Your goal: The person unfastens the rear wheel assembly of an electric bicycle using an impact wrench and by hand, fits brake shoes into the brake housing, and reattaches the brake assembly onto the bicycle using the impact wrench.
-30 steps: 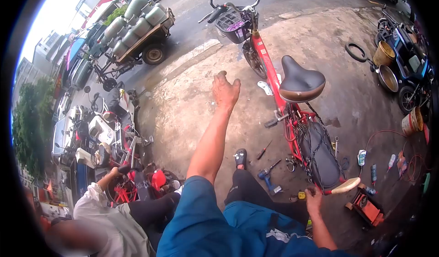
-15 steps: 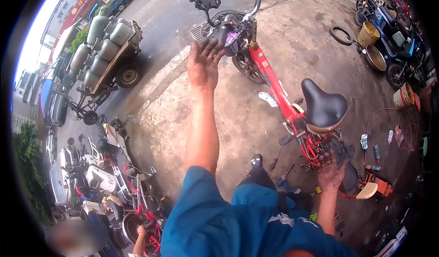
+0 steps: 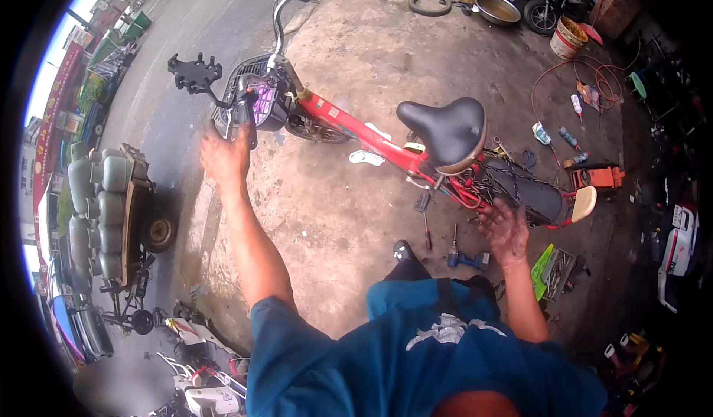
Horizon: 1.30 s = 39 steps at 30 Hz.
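A red bicycle [image 3: 364,136] with a black saddle [image 3: 445,131] stands across the view. My left hand [image 3: 226,153] is at the near handlebar grip [image 3: 243,112], beside the basket [image 3: 269,105]; its fingers are partly hidden, so whether they close round the grip is unclear. A black phone holder [image 3: 194,73] sticks out from the bar. My right hand [image 3: 506,233] is beside the rear frame, below the long black rear seat [image 3: 523,190], with its fingers spread and nothing visible in it.
A blue drill [image 3: 469,259], a screwdriver [image 3: 428,237] and a tray of tools [image 3: 558,274] lie near my feet. At left stands a cart with gas cylinders [image 3: 111,209]. Buckets [image 3: 568,38], a tyre [image 3: 429,3] and a red jack [image 3: 598,177] are farther off.
The view has turned to the right. My left hand has gone from raised in the air to the handlebar grip. My right hand has left the bicycle's rear end and hovers open by the rear frame.
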Each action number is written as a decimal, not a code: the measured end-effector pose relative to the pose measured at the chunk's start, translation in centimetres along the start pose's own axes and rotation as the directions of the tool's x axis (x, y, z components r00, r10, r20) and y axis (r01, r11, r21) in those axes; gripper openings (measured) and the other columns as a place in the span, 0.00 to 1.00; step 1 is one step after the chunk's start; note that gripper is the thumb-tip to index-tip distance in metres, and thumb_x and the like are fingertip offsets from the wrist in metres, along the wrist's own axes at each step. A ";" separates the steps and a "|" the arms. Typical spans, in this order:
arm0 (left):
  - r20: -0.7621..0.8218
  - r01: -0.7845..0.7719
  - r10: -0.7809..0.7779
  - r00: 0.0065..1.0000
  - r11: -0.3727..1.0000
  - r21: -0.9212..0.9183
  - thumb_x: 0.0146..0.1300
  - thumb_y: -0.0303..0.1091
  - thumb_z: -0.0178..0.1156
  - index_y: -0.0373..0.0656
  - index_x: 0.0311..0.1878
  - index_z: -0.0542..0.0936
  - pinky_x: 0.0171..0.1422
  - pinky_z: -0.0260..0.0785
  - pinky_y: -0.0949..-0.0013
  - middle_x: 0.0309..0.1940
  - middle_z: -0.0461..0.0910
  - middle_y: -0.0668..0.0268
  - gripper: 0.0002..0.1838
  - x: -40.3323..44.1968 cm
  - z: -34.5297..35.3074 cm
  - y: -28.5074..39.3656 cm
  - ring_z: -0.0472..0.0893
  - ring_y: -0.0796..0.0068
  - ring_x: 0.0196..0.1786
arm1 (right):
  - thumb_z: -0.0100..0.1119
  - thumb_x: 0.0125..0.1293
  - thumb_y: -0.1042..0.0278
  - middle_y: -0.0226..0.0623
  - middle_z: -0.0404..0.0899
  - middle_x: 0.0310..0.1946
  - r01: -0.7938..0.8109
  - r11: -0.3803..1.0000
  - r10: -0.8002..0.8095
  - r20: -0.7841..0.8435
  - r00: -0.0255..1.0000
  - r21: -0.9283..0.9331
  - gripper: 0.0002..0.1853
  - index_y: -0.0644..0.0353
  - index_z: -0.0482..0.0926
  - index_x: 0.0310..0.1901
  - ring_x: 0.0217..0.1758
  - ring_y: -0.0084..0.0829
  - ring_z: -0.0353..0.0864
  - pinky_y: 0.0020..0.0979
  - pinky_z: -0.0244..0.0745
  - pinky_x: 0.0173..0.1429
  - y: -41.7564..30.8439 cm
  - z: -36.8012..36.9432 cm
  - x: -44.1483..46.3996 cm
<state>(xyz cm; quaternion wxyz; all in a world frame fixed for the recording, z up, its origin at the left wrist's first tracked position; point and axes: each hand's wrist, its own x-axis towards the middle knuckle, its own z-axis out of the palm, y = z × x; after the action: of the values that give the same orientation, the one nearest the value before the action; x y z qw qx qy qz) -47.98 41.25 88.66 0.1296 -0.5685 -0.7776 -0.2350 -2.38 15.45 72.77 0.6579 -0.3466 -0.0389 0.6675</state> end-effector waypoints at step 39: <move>0.512 -0.061 -0.029 0.859 0.985 0.158 0.42 0.44 0.61 0.29 0.31 0.77 0.27 0.60 0.63 0.16 0.70 0.64 0.22 13.7 7.7 -9.0 0.69 0.67 0.19 | 0.55 0.63 0.40 0.35 0.78 0.41 0.111 0.992 -0.055 -0.561 0.826 0.066 0.27 0.56 0.73 0.52 0.43 0.32 0.78 0.37 0.72 0.50 9.7 -13.5 -1.2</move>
<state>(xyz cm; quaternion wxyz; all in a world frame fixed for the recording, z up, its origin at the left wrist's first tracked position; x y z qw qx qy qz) -60.38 54.24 86.54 -0.0319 -0.6040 -0.7963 -0.0077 -3.85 7.64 58.08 0.6850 -0.4921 0.1719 0.5090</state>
